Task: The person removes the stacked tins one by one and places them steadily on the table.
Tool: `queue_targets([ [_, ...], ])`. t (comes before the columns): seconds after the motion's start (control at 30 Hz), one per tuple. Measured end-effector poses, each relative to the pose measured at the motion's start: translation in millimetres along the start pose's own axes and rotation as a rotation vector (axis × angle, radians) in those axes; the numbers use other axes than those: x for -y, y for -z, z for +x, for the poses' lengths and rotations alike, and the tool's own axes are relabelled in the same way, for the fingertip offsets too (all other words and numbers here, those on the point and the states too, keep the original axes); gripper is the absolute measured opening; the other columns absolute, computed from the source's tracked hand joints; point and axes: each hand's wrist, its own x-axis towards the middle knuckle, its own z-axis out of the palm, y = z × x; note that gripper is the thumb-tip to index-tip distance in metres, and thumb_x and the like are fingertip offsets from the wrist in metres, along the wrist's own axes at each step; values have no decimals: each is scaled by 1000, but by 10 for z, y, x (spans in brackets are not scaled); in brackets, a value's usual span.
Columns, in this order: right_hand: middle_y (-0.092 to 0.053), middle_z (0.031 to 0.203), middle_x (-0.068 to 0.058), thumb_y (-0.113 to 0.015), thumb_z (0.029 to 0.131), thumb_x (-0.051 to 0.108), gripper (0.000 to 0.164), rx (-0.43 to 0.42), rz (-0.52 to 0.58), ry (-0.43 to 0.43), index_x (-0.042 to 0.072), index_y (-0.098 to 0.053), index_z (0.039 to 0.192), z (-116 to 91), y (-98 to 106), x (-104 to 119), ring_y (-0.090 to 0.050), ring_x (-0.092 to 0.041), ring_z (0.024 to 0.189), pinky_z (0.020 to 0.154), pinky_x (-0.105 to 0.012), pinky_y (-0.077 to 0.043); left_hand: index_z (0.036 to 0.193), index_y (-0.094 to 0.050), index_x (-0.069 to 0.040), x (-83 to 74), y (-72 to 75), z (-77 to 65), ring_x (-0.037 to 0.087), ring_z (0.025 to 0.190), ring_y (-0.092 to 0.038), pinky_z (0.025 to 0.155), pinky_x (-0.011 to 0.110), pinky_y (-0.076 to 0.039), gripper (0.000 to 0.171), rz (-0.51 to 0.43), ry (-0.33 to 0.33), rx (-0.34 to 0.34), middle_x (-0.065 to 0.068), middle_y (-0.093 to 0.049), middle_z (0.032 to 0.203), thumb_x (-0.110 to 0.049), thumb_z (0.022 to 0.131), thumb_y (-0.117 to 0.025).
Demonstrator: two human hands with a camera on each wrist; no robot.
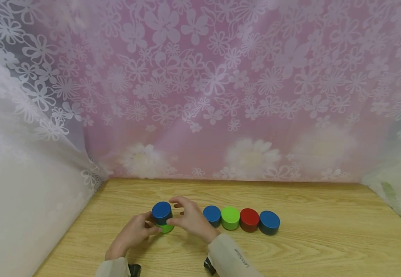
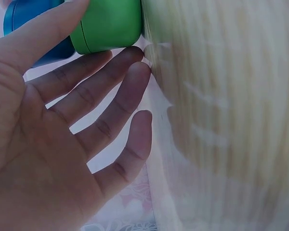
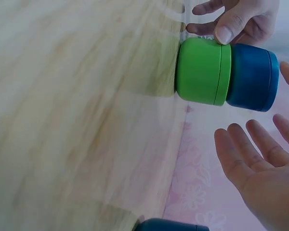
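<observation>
A blue lidded tin (image 1: pixel 161 212) stands on top of a green lidded tin (image 1: pixel 167 227), at the left of the row on the table. In the right wrist view the blue tin (image 3: pixel 252 77) sits slightly off-line on the green tin (image 3: pixel 202 71). My left hand (image 1: pixel 134 233) holds the green tin low down, thumb on the near side near the lid seam and fingers behind. In the left wrist view its fingertips (image 2: pixel 135 54) are right at the green wall. My right hand (image 1: pixel 190 218) is beside the blue tin, fingers spread and apart from it.
To the right, a row of tins stands close together on the wooden table (image 1: pixel 325 238): a blue one (image 1: pixel 212 215), a green one (image 1: pixel 230 218), a red one (image 1: pixel 249 220) and another blue one (image 1: pixel 269 222). A flowered pink curtain (image 1: pixel 221 115) hangs behind the table.
</observation>
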Motion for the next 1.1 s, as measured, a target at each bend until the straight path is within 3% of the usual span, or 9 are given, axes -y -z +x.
queue_targets([
  [0.43, -57, 136, -15, -81, 86, 5, 57, 10, -12, 12, 2, -55, 137, 58, -111, -24, -56, -35, 123, 98, -54, -49, 116, -66, 5, 8, 13, -21, 35, 91, -70, 65, 39, -59, 32, -4, -41, 13, 16, -70, 106, -12, 92, -76],
  [0.8, -58, 137, -11, -82, 86, 7, 65, 44, -87, -14, 5, -52, 143, 114, -154, -42, -56, -29, 122, 98, -46, -49, 118, -65, 6, 10, 15, -24, 34, 90, -70, 65, 39, -59, 32, -33, -31, 24, 15, -69, 106, -11, 93, -75],
  [1.1, -60, 136, -11, -81, 87, 7, 63, 42, -113, -15, 5, -52, 143, 140, -176, -21, -57, -29, 123, 101, -46, -48, 120, -64, 6, -1, 12, -20, 34, 92, -70, 65, 39, -59, 34, -34, -24, 31, 15, -69, 109, -12, 93, -75],
])
